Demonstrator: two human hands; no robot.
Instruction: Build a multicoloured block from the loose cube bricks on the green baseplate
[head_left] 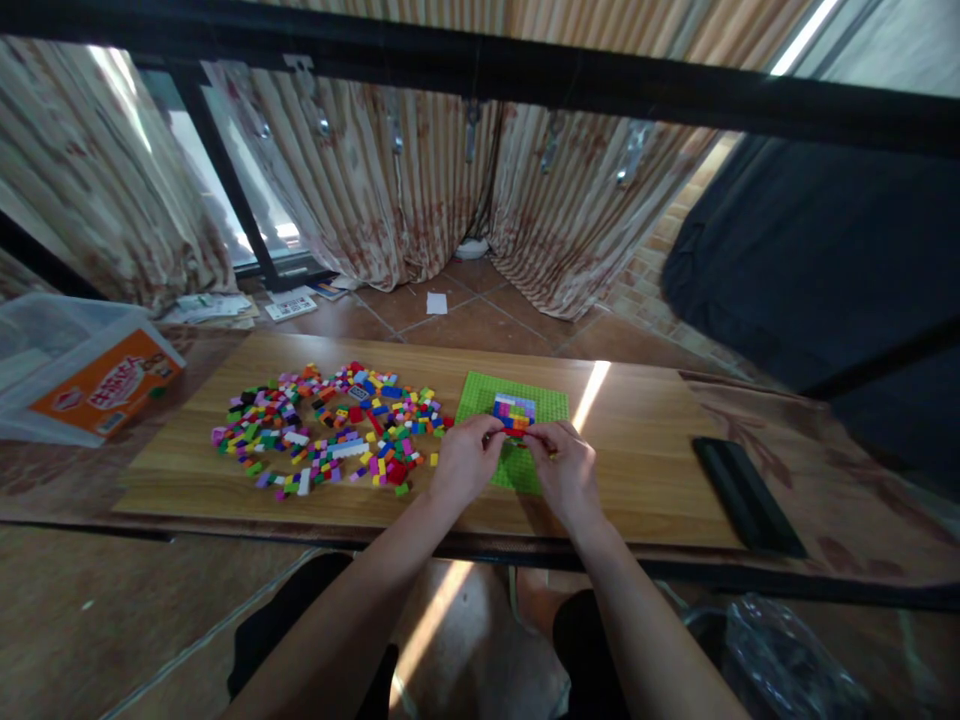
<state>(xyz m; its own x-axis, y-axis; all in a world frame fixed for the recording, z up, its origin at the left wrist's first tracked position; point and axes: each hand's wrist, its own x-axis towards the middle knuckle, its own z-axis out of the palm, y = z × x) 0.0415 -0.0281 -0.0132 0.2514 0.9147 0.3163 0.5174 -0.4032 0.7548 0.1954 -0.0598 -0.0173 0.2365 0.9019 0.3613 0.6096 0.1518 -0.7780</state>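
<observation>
- Two bare forearms [645, 610] reach forward from the bottom edge, over two dark-clad knees [289, 610].
- Left hand [469, 458]: thumb and fingers pinched together on the near left corner of one build [514, 412].
- Right hand [566, 470]: fingers curled in, tips closed on the build's near right corner; the two hands nearly meet.
- One build, between the hands, over the middle of one green plate [551, 402]; lilac, blue, yellow, orange and red show, its pieces too small to count. Whether it is pressed onto the plate, I cannot tell.
- One heap of loose bricks [349, 449], left of the plate, in many colours and too many to count, spread in a rough ring.
- One wooden board [645, 440] under plate and bricks, with one bright streak of light at the plate's right.
- One black case [748, 495] across the board's right end.
- One clear tub [45, 380] beyond the board's left end, bearing one orange label [112, 385].
- One plastic bag [787, 660] low at the right.
- One white paper [436, 303] on the tiles behind the board.
- One dark bar [480, 62] across the top, at least five clips [471, 130] below it, patterned curtains [420, 190] behind.
</observation>
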